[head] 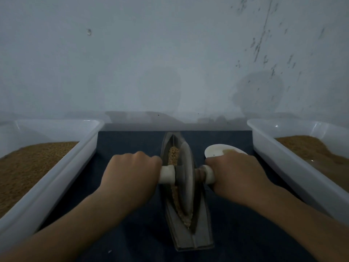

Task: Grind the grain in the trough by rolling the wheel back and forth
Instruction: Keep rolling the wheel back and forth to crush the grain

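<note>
A narrow grey boat-shaped trough (203,237) lies lengthwise on a dark blue cloth in the middle. Tan grain (172,156) fills its groove, showing ahead of and behind the wheel. A grey metal wheel (186,178) stands on edge in the groove, about midway along. A pale axle handle sticks out on each side. My left hand (132,173) grips the left handle (167,173). My right hand (236,174) grips the right handle (209,173). Both fists hide the handle ends.
A white plastic tub (56,184) of brown grain stands at the left, and another white tub (294,167) with brown grain at the right. A small pale dish (217,151) sits behind my right hand. A pale wall rises just beyond the cloth.
</note>
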